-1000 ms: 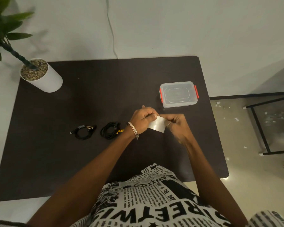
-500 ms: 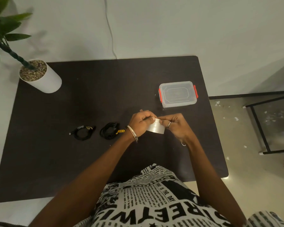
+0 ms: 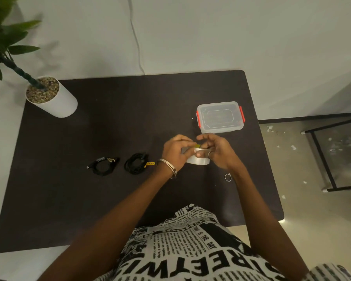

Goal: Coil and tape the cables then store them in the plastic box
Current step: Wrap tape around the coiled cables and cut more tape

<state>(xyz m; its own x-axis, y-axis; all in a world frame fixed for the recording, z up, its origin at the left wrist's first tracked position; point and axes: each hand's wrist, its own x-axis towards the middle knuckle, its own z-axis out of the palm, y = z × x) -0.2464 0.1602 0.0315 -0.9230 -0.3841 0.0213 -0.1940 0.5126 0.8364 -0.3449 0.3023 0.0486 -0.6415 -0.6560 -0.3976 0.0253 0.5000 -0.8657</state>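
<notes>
Cables [image 3: 103, 166] and [image 3: 135, 166] lie coiled left of my hands; I grip the tape roll [image 3: 198, 160] with my left hand [image 3: 175, 152] while my right hand [image 3: 216, 152] pinches its edge, near the plastic box [image 3: 220, 117].

The tape roll [image 3: 198, 160] shows only its lower rim beside the plastic box [image 3: 220, 117]; the left hand [image 3: 175, 154] and right hand [image 3: 217, 152] cover the rest, so the tape's loose end cannot be made out. A small yellowish bit between the fingertips, just nearer than the box, is too small to identify. Well left of the box, the two cable coils [image 3: 119, 165] are dark on the dark table [image 3: 69, 199], their bindings unclear. The plant [image 3: 8, 37], far left of the box, is cut off by the picture's edge.
</notes>
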